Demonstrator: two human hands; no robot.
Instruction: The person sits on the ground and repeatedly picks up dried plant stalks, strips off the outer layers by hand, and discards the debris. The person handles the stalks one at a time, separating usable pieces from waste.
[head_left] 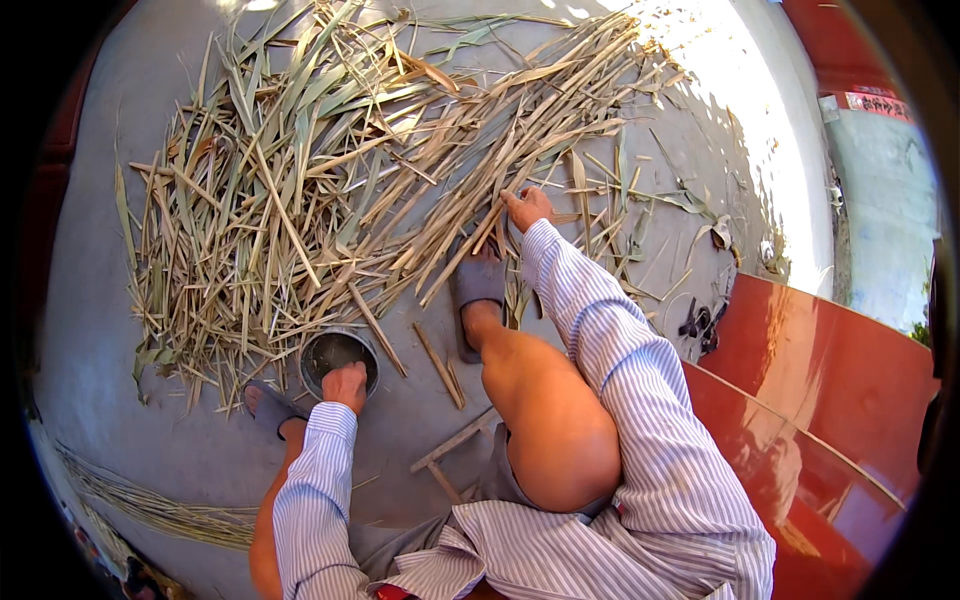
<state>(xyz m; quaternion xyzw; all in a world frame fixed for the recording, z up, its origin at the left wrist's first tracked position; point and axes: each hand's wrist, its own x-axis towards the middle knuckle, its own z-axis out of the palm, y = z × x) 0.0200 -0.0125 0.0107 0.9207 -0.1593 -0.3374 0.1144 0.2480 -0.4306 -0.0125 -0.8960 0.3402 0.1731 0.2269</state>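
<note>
- Landmark: grey bowl (318,358), on the floor (90,300), just beside the near edge of a leaf heap (235,230).
- Long dry stalks (500,165): beyond the bowl and off to its right, lying on a slant, roughly parallel, overlapping the heap.
- Right hand (528,208): beyond and right of the bowl, at the right edge of the stalks. Fingers curled, tips close together; can't tell if they pinch a stalk or only touch one.
- Left hand (345,386): over the bowl's near side, fingers bent down inside. Tips hidden; can't tell if spread, pressed together or pinching anything.
- Handling, my read: each stalk light, stiff along its length, brittle if bent hard. Dry surface, so decent grip; edges may scratch.
- Leaf strips likely softer, floppier, prone to snagging and dragging neighbours.
- Hold: one stalk near its end with a fingertip pinch; several, wrap nearer the middle so the ends don't fan out. Pull along the length, not sideways.
- Bowl: looks rigid, probably easy to tip when light. Take the rim, both sides. Contents unclear.
</note>
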